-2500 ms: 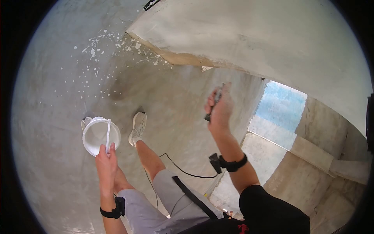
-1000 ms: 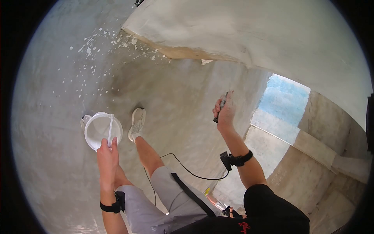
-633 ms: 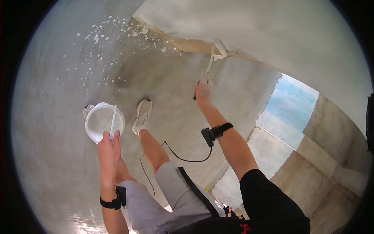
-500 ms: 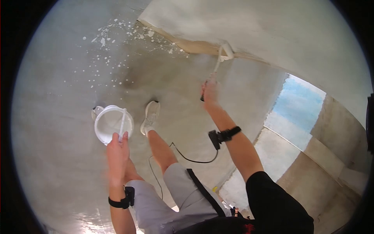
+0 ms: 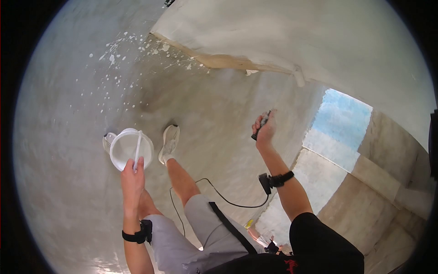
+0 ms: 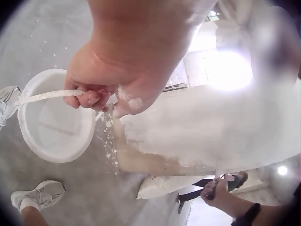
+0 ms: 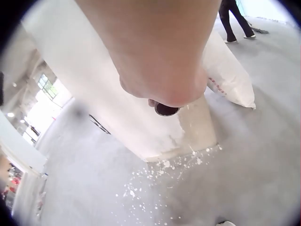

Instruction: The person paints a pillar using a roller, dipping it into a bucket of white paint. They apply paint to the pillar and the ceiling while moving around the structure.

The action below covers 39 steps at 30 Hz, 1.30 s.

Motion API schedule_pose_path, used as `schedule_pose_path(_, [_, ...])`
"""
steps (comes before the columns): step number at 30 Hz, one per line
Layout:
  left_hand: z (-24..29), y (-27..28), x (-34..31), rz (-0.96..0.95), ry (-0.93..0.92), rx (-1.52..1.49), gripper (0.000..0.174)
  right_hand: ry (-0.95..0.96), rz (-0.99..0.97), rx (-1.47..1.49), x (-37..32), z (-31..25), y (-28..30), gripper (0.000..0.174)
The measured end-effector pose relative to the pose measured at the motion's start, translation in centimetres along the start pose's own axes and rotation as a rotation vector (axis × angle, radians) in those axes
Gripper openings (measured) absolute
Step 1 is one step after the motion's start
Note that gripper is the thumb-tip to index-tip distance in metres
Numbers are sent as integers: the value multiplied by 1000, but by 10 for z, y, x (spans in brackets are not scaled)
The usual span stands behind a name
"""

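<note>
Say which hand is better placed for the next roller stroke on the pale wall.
Probably the right hand: it grips a dark handle, with the roller at the wall. The left hand is taken up holding the white bucket by its strap.

Before us, head camera peers down from above | left-wrist camera (image 5: 146,231) crowds the left hand (image 6: 113,77), catching bucket (image 6: 32,144) and wall (image 6: 174,127) | right-wrist camera (image 5: 264,183), tight behind the right hand (image 5: 266,130), faces the wall's foot | all three share floor spatter (image 7: 132,193)
</note>
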<state>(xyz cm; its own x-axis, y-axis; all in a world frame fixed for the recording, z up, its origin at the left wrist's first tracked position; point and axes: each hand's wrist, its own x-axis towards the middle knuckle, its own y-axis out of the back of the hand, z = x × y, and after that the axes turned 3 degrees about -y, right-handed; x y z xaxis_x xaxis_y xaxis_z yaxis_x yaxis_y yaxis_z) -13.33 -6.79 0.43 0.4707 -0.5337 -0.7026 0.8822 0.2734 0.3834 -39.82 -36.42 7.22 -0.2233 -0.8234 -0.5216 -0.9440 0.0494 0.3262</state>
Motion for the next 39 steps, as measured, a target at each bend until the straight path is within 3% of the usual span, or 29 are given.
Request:
schedule_pose_path(6, [-8,3,4,24,-10,-5,42,-7,-15,5,49,77,-57,47])
schedule_pose_path(12, [-7,14,4,72,19,-17,40,39,-49,-86,60,96,-71,43])
schedule_pose_path(15, [-22,14,4,91,5,-36,40,-21,-53,-104,49,67,-39,39])
schedule_pose_path(18, [-33,17,7,84,-25,24,41,46,71,-126,18,23,-15,35])
schedule_pose_path(21, [-23,31,11,55,2,72,42,116,170,-213,-15,-22,-9,33])
schedule_pose_path(24, [-30,28,15,68,19,43,43,73,137,-244,-16,-31,-12,27])
schedule_pose_path(31, [-36,21,14,92,-3,61,43,81,153,-280,52,75,-53,21])
schedule_pose_path(36, [-28,24,20,87,34,29,42,-86,7,-552,68,100,-111,25])
schedule_pose_path(39, [-31,20,21,67,48,22,41,-131,-63,-465,87,114,-122,26])
